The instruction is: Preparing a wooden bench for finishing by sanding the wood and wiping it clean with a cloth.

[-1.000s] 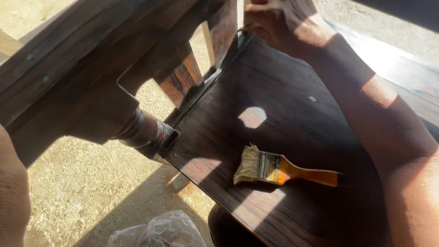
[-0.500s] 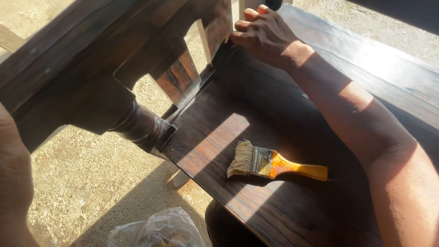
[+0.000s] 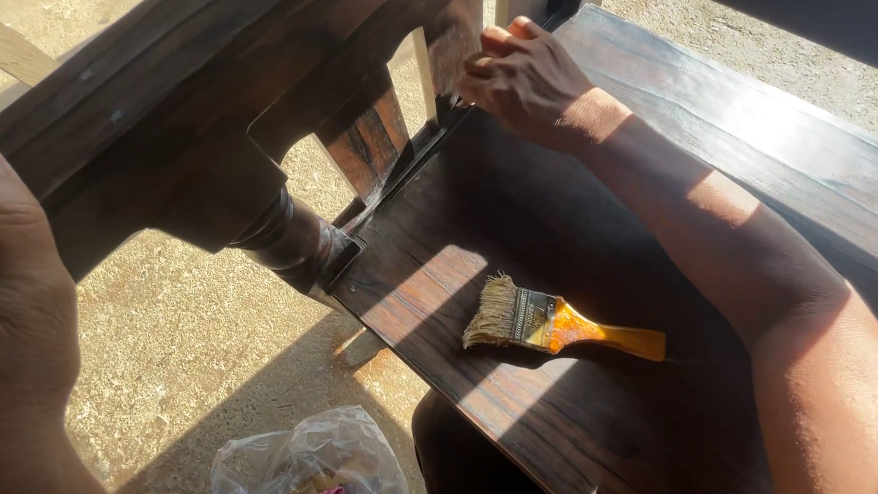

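Right hand [image 3: 525,77] now lower, curled on slat edge [image 3: 441,51]; left hand [image 3: 11,289] gripping rail [image 3: 150,82]; brush [image 3: 553,323] free.

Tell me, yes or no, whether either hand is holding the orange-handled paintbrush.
No: the orange-handled paintbrush lies loose on the dark stained wooden board, while the right hand and left hand rest on the dark wooden furniture frame.

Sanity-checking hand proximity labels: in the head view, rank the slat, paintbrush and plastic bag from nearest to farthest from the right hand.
From the right hand:
1. Slat of the chair back, just left of the hand.
2. Paintbrush, lying on the dark board below the hand.
3. Plastic bag, on the ground at bottom left, clearly farthest.
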